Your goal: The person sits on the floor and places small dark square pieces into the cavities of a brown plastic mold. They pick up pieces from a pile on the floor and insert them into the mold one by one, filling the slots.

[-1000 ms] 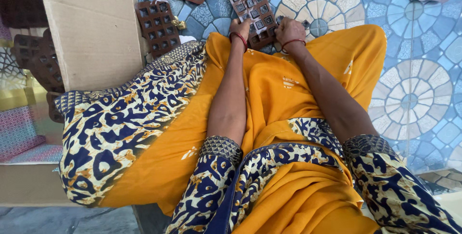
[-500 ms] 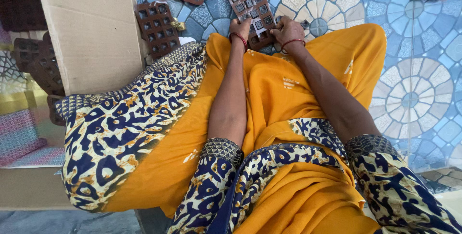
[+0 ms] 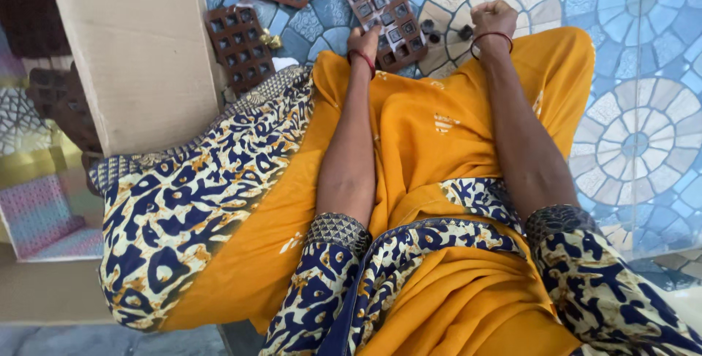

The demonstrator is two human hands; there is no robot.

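Holding the near edge of a brown mould [image 3: 384, 16], the left hand [image 3: 363, 40] has fingers curled on its lower-left corner. The mould lies flat on the tiled floor [image 3: 629, 70], just ahead of that hand. The right hand [image 3: 491, 21] is apart from it, to the right, closed in a loose fist; cannot tell if it holds anything. Small dark pieces [image 3: 447, 34] lie between the hands.

Judgement: mould looks light, thin, somewhat flexible; contents in square pockets could spill if tilted. Best gripped at opposite long edges, kept level.

Second mould [image 3: 240, 43] and a box [image 3: 135, 49] sit left of the left hand.
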